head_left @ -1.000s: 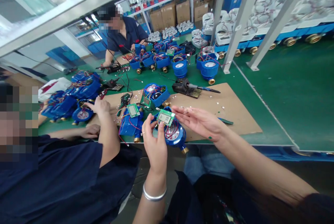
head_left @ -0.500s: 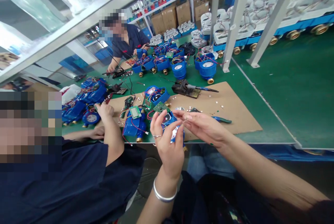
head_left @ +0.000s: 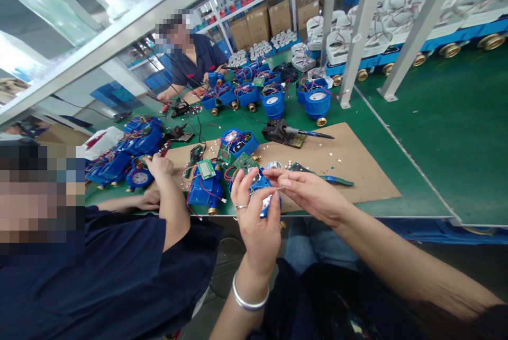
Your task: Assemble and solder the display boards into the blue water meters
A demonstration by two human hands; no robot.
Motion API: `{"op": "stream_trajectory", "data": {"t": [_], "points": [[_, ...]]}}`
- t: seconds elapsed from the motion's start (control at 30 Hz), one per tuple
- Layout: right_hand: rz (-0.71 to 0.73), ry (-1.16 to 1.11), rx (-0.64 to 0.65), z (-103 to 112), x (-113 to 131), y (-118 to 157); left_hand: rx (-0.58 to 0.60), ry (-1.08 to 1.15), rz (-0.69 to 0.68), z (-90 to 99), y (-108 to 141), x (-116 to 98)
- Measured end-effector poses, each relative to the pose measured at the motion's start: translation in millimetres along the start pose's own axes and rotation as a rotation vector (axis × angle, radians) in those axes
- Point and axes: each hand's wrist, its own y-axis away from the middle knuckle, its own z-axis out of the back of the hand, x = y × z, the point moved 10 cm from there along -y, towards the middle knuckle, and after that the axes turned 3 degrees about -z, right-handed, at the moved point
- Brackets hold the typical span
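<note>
Over the blue meter, we are pinching one tiny piece in the grip of our left hand and right hand.

Green-topped workbench, flat brown cardboard sheet laid near front edge. On sheet: black soldering-iron stand holding grey-and-blue iron, blue-green-handled pliers, scattered small white connectors. Near front edge: blue plastic meter body with green display board; round-dialed blue meter right of it, partly hidden. Behind sheet: wired blue meters, brass fittings. Right rear: white plastic housings on blue bases.
</note>
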Motion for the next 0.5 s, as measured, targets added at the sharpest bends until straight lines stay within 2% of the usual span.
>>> {"op": "stream_trajectory", "data": {"t": [0.23, 0.37, 0.5], "points": [[0.083, 0.153, -0.057, -1, 10, 6, 0.025, 0.046, 0.053, -0.5, 4, 8], [0.067, 0.304, -0.066, -3, 12, 6, 0.037, 0.068, 0.079, -1.5, 6, 12], [0.064, 0.325, -0.084, -2, 12, 5, 0.061, 0.085, 0.097, -3.4, 6, 14]]}}
